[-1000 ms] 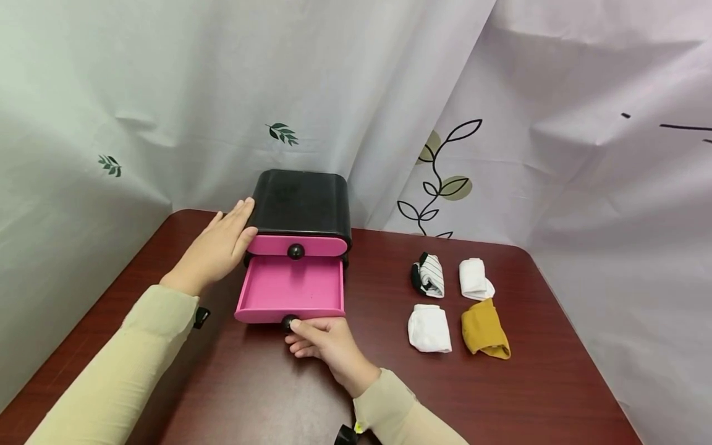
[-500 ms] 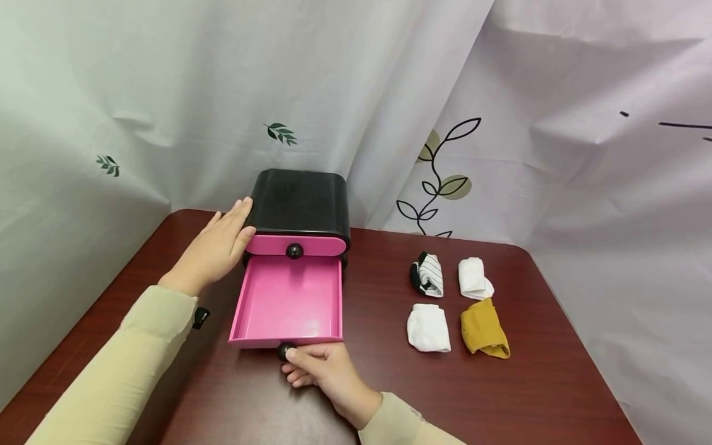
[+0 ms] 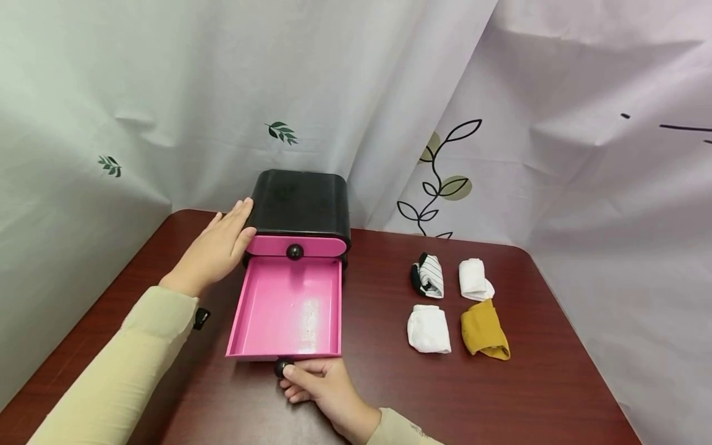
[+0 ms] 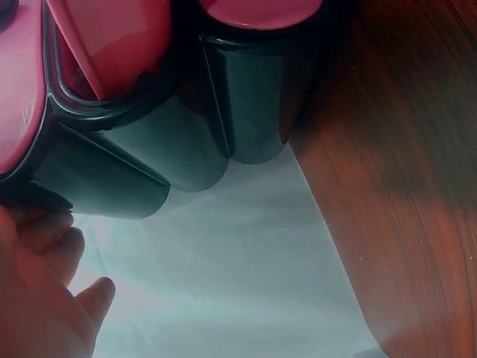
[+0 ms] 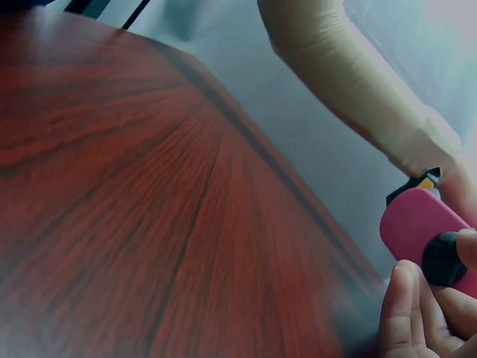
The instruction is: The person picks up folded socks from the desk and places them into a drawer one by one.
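Note:
A black drawer cabinet (image 3: 300, 201) with pink drawers stands at the back of the table. Its upper drawer (image 3: 328, 246) is closed, while the pink drawer (image 3: 272, 309) below is pulled far out and holds nothing. My left hand (image 3: 214, 250) lies with straight fingers along the cabinet's upper left edge; in the left wrist view the black housings (image 4: 257, 104) show beside it. My right hand (image 3: 334, 389) pinches the round black drawer knob (image 3: 282, 368) between thumb and fingers. That knob (image 5: 442, 261) also appears in the right wrist view.
Right of the cabinet, on the dark red table (image 3: 534, 395), lie a striped folded sock (image 3: 431, 276), two white folded cloth pieces, one nearer (image 3: 429, 329) and one farther (image 3: 473, 278), and a mustard folded cloth (image 3: 485, 330). A pale curtain (image 3: 222, 74) hangs behind.
My right hand has drawn the lower pink drawer farther out toward me by its knob. The left hand stays against the cabinet, and the folded pieces have not moved.

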`<state>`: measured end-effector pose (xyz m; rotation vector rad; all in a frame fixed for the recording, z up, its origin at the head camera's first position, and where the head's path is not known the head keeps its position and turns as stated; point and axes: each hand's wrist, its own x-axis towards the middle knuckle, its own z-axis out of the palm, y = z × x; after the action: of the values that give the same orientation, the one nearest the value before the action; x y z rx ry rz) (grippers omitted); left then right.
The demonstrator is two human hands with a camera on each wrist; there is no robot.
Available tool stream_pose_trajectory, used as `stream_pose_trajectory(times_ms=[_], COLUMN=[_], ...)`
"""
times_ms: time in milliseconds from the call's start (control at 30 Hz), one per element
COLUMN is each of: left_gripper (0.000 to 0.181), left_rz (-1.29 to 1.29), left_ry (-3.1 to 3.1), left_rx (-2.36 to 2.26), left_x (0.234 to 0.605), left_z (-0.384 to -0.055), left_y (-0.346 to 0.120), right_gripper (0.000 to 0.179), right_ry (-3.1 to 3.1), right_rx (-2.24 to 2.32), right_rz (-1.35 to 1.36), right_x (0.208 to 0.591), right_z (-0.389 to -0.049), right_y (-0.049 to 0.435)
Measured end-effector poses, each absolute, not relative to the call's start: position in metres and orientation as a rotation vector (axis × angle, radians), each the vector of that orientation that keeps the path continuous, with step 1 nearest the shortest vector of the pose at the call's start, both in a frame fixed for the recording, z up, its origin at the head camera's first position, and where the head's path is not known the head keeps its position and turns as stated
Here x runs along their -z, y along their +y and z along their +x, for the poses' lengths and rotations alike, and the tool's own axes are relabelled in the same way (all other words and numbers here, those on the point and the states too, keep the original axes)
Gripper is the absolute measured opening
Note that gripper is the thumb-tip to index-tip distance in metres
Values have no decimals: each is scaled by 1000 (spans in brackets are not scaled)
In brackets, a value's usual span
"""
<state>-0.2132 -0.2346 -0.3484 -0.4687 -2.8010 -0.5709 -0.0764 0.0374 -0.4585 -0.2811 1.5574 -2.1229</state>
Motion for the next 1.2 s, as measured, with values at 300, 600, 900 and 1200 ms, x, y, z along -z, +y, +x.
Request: stream_pose_trajectory(times_ms=[300,600,900,1200], left_gripper=[66,67,67,66], left_rz=[-472,-461,-468,-477], left_ry=[-2798,-2811,-2797,-2788], left_rx=[567,563,570,571], left_x=[348,346,345,346], left_z=[-213,-212,-213,-214], left_y=[-235,-234,-233,-234], right_gripper=[34,36,25,16], right_ry=[1658,2011,2194,2474], right_rx=[2003,1568,1401,1625], right_rz=[-390,-644,-1042,-830], right_x=[454,421,384,373], right_z=[-76,-81,-99,-133], right_y=[42,65,106,142])
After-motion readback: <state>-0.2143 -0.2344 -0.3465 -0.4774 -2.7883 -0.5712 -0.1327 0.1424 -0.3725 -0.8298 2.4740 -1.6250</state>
